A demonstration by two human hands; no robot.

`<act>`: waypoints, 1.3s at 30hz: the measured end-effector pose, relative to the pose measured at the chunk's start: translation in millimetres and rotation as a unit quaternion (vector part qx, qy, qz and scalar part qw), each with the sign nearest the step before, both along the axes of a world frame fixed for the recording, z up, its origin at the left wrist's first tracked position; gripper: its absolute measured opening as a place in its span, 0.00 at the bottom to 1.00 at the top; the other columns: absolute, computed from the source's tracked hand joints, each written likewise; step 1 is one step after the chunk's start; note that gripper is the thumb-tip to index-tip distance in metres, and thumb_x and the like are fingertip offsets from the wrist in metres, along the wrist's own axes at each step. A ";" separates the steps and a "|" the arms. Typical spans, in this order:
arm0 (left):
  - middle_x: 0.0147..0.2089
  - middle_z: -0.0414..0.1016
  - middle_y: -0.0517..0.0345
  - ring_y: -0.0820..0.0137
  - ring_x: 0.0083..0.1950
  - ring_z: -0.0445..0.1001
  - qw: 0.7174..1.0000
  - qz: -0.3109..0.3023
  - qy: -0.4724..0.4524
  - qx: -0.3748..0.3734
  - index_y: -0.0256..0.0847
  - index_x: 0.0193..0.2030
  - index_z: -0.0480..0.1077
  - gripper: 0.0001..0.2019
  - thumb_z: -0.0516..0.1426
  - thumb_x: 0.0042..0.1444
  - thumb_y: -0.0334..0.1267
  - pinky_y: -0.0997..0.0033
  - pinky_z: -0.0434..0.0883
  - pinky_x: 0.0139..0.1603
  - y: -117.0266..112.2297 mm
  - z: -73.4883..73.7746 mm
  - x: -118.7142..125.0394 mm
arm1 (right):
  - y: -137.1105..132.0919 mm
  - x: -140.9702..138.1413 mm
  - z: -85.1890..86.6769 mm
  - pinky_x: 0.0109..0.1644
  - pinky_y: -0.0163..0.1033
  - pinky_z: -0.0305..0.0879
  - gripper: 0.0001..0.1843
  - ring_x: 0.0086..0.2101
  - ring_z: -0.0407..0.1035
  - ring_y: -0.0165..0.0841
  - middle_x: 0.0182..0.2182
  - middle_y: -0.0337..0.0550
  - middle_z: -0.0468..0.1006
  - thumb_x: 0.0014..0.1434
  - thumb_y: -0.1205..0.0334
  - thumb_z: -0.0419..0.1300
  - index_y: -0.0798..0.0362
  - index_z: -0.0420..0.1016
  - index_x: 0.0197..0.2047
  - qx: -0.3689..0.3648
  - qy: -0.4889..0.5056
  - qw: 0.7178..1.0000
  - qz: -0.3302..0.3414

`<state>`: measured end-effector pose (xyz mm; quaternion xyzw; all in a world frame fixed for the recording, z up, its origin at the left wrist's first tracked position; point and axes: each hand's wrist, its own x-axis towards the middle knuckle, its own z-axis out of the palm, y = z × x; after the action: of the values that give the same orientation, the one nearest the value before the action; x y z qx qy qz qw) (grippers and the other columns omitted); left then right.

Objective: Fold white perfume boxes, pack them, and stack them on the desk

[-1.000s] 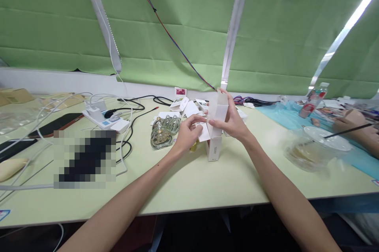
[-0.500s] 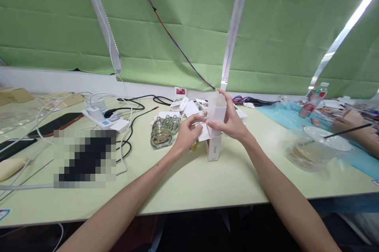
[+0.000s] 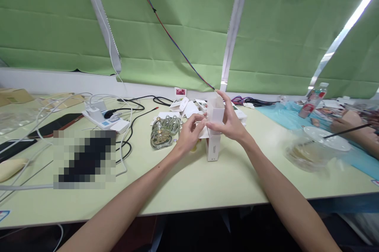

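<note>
- The pale table (image 3: 201, 189) bears everything at hand, in front of a green blind (image 3: 174, 42).
- The right hand (image 3: 232, 123) is closed part-way round a white sleeve, fingers behind its far side and thumb across its near lower edge.
- The left hand (image 3: 191, 131) is curled at the sleeve's lower left corner, close to the right thumb; whether it pinches anything, I cannot tell.
- Clear glass bottles (image 3: 161, 137) stand grouped left of the left hand.
- The printed box (image 3: 213, 149) stands upright on the table, directly below the right thumb.
- The white sleeve (image 3: 215, 114) rises above that box, inside the right hand's grip.
- A white flap (image 3: 203, 133) juts left from the box top, under the left fingertips.
</note>
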<state>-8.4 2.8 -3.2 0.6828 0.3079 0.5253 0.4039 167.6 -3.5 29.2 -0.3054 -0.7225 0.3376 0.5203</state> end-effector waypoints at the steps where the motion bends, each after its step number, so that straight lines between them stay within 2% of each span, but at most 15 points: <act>1: 0.57 0.75 0.51 0.60 0.58 0.73 1.000 -0.005 0.010 0.009 0.42 0.44 0.69 0.14 0.56 0.62 0.51 0.68 0.71 0.47 0.1 -1.3 -0.3 | -0.9 -0.5 0.8 0.61 0.58 0.70 0.57 0.51 0.75 0.45 0.54 0.48 0.72 0.50 0.46 0.73 0.36 0.42 0.72 -0.001 0.002 1.000 -0.004; 5: 0.62 0.70 0.50 0.59 0.67 0.65 0.998 -0.027 0.040 0.043 0.43 0.49 0.64 0.18 0.54 0.63 0.54 0.68 0.70 0.51 0.4 -4.4 -2.2 | -2.7 -1.8 2.7 0.60 0.57 0.71 0.59 0.48 0.75 0.43 0.54 0.48 0.72 0.49 0.45 0.74 0.38 0.41 0.72 -0.005 0.010 1.000 -0.009; 8: 0.65 0.68 0.50 0.59 0.66 0.66 0.996 -0.021 0.068 0.044 0.44 0.51 0.63 0.20 0.52 0.63 0.57 0.63 0.68 0.56 0.0 -4.4 -3.3 | -1.4 -2.0 2.1 0.59 0.57 0.71 0.59 0.48 0.74 0.43 0.56 0.48 0.71 0.49 0.44 0.73 0.37 0.40 0.72 0.001 0.005 1.000 -0.014; 13: 0.64 0.69 0.49 0.56 0.65 0.66 0.995 -0.004 0.081 0.050 0.45 0.52 0.63 0.22 0.50 0.63 0.60 0.56 0.66 0.61 1.1 -6.0 -2.7 | 1.3 -2.0 0.1 0.59 0.57 0.72 0.59 0.48 0.74 0.43 0.56 0.48 0.71 0.49 0.43 0.73 0.36 0.41 0.72 0.004 0.010 1.000 -0.023; 18: 0.67 0.65 0.47 0.57 0.68 0.64 0.996 -0.032 0.057 0.055 0.45 0.54 0.61 0.25 0.48 0.64 0.63 0.54 0.62 0.67 1.7 -6.9 -1.1 | 2.4 -2.5 -0.9 0.59 0.57 0.72 0.57 0.47 0.75 0.42 0.54 0.48 0.72 0.50 0.42 0.73 0.37 0.42 0.72 0.000 0.021 1.000 -0.023; 25: 0.65 0.64 0.46 0.54 0.67 0.65 0.995 -0.041 0.054 0.074 0.47 0.58 0.59 0.34 0.52 0.56 0.71 0.52 0.65 0.66 6.0 -13.4 -1.5 | 3.7 -4.1 -1.4 0.59 0.55 0.71 0.58 0.48 0.75 0.41 0.54 0.49 0.72 0.50 0.41 0.72 0.39 0.41 0.73 -0.013 0.039 0.999 -0.033; 28: 0.66 0.62 0.45 0.52 0.68 0.63 0.993 -0.038 0.073 0.090 0.48 0.64 0.53 0.43 0.63 0.49 0.65 0.51 0.66 0.65 6.1 -17.1 -1.3 | 4.8 -4.3 -2.4 0.58 0.54 0.72 0.57 0.48 0.75 0.41 0.54 0.49 0.72 0.51 0.42 0.71 0.39 0.41 0.72 -0.012 0.041 0.999 -0.029; 31: 0.68 0.58 0.44 0.51 0.70 0.60 0.991 -0.013 0.101 0.089 0.49 0.66 0.50 0.49 0.70 0.43 0.57 0.50 0.65 0.66 3.1 -17.6 0.1 | 5.6 -4.4 -3.4 0.55 0.53 0.74 0.56 0.48 0.75 0.41 0.53 0.48 0.72 0.51 0.42 0.71 0.39 0.42 0.72 -0.013 0.044 0.998 -0.032; 34: 0.68 0.59 0.44 0.51 0.71 0.60 0.991 0.004 0.108 0.077 0.47 0.65 0.51 0.48 0.71 0.43 0.52 0.51 0.65 0.66 -0.1 -16.3 1.6 | 5.3 -4.5 -3.9 0.55 0.53 0.74 0.56 0.49 0.74 0.42 0.54 0.49 0.72 0.51 0.42 0.71 0.39 0.42 0.72 -0.011 0.042 0.999 -0.031; 39: 0.67 0.62 0.46 0.52 0.70 0.63 0.994 0.001 0.102 0.043 0.47 0.64 0.53 0.43 0.69 0.46 0.50 0.54 0.67 0.64 -4.0 -11.5 2.3 | 4.0 -5.0 -3.9 0.58 0.53 0.72 0.56 0.52 0.73 0.43 0.56 0.49 0.72 0.52 0.43 0.71 0.38 0.40 0.73 -0.004 0.037 0.999 -0.025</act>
<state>-6.1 -1.2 -14.8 0.7489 0.3253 0.4665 0.3401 162.6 0.5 25.3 -0.3128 -0.6932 0.3388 0.5539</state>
